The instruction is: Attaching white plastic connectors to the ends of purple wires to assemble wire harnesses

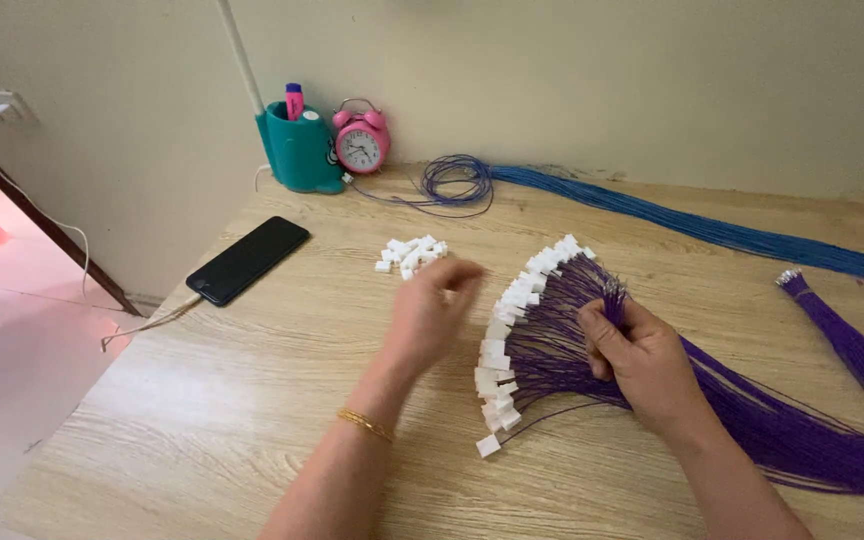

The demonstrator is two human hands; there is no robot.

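Note:
My right hand grips a thick bundle of purple wires that fans out to the left over the wooden table. Many of the fanned wires end in small white connectors, lined up in a curved row. My left hand hovers, blurred, between that row and a small pile of loose white connectors. Its fingers are curled, and whether it holds a connector is unclear. A gold bracelet is on my left wrist.
A black phone with a white cable lies at the table's left edge. A teal pen holder and a pink alarm clock stand against the wall. A blue wire bundle runs along the back; another purple bundle lies at right.

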